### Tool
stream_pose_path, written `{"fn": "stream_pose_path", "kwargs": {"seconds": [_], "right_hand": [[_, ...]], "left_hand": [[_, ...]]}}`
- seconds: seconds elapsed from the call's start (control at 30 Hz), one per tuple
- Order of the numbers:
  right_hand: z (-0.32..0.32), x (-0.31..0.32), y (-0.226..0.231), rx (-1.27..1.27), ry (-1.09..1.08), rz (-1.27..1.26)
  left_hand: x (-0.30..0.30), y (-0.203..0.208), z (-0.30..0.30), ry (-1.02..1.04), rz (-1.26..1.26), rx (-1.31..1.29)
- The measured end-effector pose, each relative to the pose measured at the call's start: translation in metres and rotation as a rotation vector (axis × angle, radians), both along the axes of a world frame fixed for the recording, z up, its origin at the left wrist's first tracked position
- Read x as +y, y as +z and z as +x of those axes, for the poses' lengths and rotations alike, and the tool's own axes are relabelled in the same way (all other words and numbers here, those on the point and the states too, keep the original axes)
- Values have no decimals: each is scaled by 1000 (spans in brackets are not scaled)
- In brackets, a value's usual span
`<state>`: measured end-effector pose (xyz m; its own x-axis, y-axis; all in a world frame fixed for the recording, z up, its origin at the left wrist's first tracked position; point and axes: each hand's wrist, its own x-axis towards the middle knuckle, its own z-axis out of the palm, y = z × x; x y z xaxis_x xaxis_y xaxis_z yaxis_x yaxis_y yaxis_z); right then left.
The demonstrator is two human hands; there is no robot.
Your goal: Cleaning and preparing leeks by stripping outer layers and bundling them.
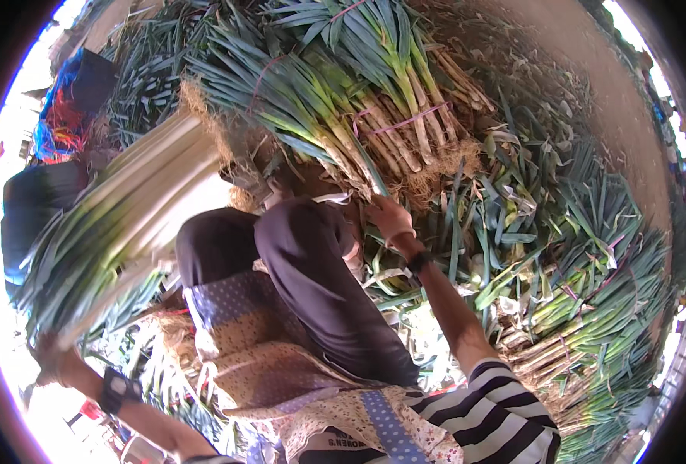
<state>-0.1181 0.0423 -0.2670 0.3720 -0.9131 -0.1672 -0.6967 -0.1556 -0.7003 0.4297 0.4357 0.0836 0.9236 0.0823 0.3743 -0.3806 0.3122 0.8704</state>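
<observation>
My left hand (60,362) is low at the left, smeared by motion. It is at the leaf ends of a large pile of peeled leeks (157,174), white stalks with roots pointing away from me. A blurred pale stalk runs up from near its fingers, but its grip cannot be made out. Just beyond my right knee, my right hand (391,218) has its fingers closed at the end of a green leek leaf (371,172). That leaf lies against the root end of unpeeled leek bundles (405,127) tied with pink string.
Stripped leaves (497,209) litter the ground to the right. More tied leeks (567,348) lie at the near right, with others (176,348) at my left. A blue bag with red strands (64,116) stands at the far left. My bent knees (296,240) are in the middle.
</observation>
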Motion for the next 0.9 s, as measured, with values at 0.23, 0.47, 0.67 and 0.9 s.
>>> {"fn": "stream_pose_path", "kwargs": {"seconds": [0.23,0.47,0.67,0.9], "right_hand": [[34,-76,-52,539,51,-44],[54,-91,-84,378,-44,-122],[47,-95,-96,822,85,-92],[77,-91,17,549,-38,164]], "left_hand": [[39,-49,-74,636,-174,369],[113,-123,-71,582,186,789],[18,-181,-44,-32,330,908],[-267,-25,-267,-844,396,380]]}}
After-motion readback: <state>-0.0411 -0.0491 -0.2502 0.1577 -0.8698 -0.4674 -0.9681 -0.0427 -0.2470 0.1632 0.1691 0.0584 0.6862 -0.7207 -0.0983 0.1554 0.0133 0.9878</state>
